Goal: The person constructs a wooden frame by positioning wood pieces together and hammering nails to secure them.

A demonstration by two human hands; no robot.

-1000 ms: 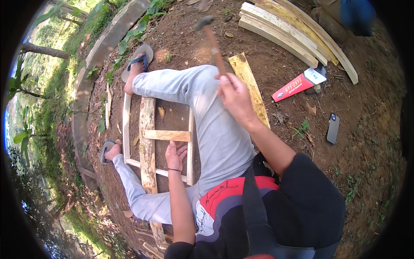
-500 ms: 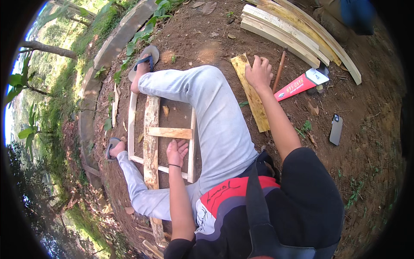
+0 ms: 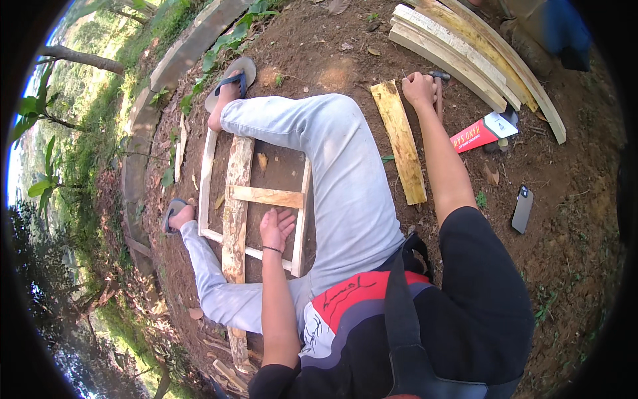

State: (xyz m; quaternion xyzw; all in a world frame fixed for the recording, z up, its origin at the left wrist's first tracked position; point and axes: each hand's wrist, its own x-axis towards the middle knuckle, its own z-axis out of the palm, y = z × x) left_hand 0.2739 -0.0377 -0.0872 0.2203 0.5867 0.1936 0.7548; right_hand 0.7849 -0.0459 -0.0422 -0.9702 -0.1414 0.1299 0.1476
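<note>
My left hand [image 3: 276,229] lies palm up with its fingers spread, holding nothing, inside a rectangular wooden frame [image 3: 207,163] on the ground. Just beyond the fingertips is a short wooden crosspiece [image 3: 269,197], reaching from a rough, bark-edged board [image 3: 238,193] to the frame's right side. My right hand [image 3: 419,90] is out at the far right with its fingers curled closed; what they hold, if anything, is hidden. Right beside that fist is a hammer [image 3: 439,100], its dark head showing and its handle partly behind my forearm. A yellowish plank [image 3: 399,143] lies left of my right forearm.
A hand saw in a red and white sleeve [image 3: 482,133] lies right of my forearm, with a phone [image 3: 522,209] nearer. Stacked wooden strips [image 3: 458,60] lie at the far right, near another person's leg [image 3: 558,33]. My legs [image 3: 339,159] straddle the frame. A curb [image 3: 143,126] borders the left.
My right hand has moved farther away, from over the plank to beside the hammer head, and its fingers have curled in. My left hand stays by the crosspiece. The view has shifted slightly.
</note>
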